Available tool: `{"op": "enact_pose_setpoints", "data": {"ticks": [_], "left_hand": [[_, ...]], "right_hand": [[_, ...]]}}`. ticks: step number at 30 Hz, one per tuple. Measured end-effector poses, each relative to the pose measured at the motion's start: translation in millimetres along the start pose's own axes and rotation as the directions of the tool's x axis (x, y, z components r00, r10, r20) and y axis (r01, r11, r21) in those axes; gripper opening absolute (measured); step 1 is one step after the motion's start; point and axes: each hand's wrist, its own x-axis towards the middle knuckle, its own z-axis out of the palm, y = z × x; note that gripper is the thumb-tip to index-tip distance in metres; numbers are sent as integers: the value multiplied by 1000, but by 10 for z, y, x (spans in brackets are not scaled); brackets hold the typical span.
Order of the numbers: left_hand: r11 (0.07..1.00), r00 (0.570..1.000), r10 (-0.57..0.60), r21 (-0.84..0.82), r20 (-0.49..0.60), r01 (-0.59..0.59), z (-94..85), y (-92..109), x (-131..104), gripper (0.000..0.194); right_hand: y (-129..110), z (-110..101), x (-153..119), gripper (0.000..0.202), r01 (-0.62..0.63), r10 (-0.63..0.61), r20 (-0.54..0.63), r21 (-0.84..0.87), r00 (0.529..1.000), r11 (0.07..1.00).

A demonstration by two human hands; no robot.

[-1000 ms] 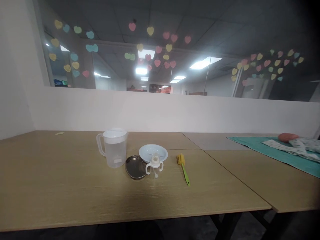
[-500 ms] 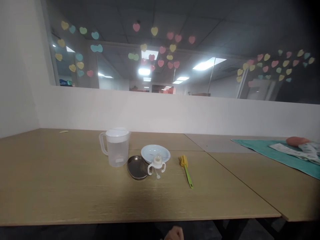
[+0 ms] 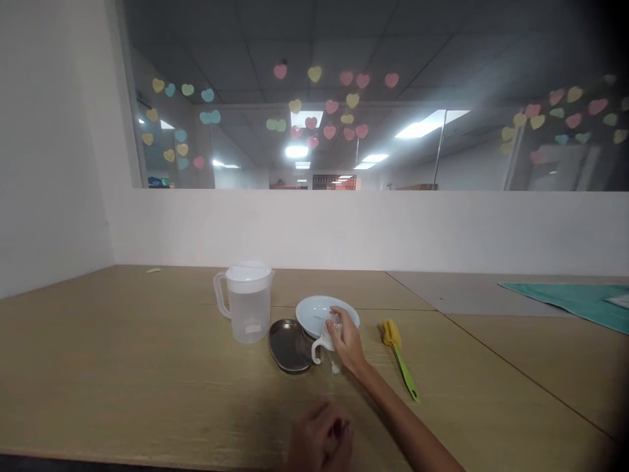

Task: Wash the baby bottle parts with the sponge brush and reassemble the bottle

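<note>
Gripping the two-handled bottle (image 3: 326,342) about its upper part, my right hand (image 3: 346,337) was found just in front of the pale bowl (image 3: 310,317). Left of that hand, a metal tray (image 3: 289,345) lay close beside the bottle, with the pitcher (image 3: 249,313) further left; to its right lay a yellow-headed brush (image 3: 402,365). My left hand (image 3: 319,438), blurred, was nearer me; whether it was closed I could not tell.

Place: office-like, by its fittings
Window (image 3: 246,75): long glazing dotted with pastel hearts (image 3: 362,81)
Panel lights (image 3: 430,124): bright rectangles showing in the window
Tables (image 3: 147,367): plain wood-look tops, joined below the window
</note>
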Motion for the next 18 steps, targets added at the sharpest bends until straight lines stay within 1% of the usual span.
{"op": "enact_pose_setpoints", "data": {"ticks": [1, 2, 3, 5, 7, 10, 12, 15, 16, 18], "left_hand": [[985, 987, 151, 95, -64, -144, -47, -1, 208, 20], [955, 957, 259, 181, -132, -234, -94, -8, 409, 22], [928, 937, 314, 257, -155, -268, -134, -26, 594, 30], [892, 914, 358, 359, -191, -275, -180, -96, 877, 48], [883, 913, 357, 389, -196, -261, -168, -209, 1022, 58], [895, 914, 328, 390, -241, -218, -79, -403, 1047, 64], [898, 919, 299, 403, -257, -179, -27, -505, 1018, 62], [893, 942, 277, 413, -191, -179, -17, -592, 994, 48], [891, 943, 289, 407, -165, -201, -29, -609, 995, 45], [885, 934, 331, 389, -137, -256, -62, -637, 1001, 45]], "right_hand": [[52, 28, -31, 32, -33, 33, 1, 30, 999, 999], [89, 45, -66, 34, -58, 58, 3, 59, 998, 997], [112, 52, -100, 34, -76, 76, 5, 88, 997, 993], [124, 50, -153, 33, -98, 97, 14, 144, 995, 985], [115, 40, -182, 31, -104, 102, 19, 187, 995, 977], [109, 27, -199, 30, -65, 55, 52, 215, 997, 974], [120, 16, -203, 31, -28, 13, 69, 224, 998, 974], [134, -10, -208, 30, -15, 4, 54, 204, 999, 979], [130, -19, -210, 29, -21, 13, 47, 183, 999, 983], [109, -29, -217, 29, -40, 35, 38, 139, 999, 989]]}}
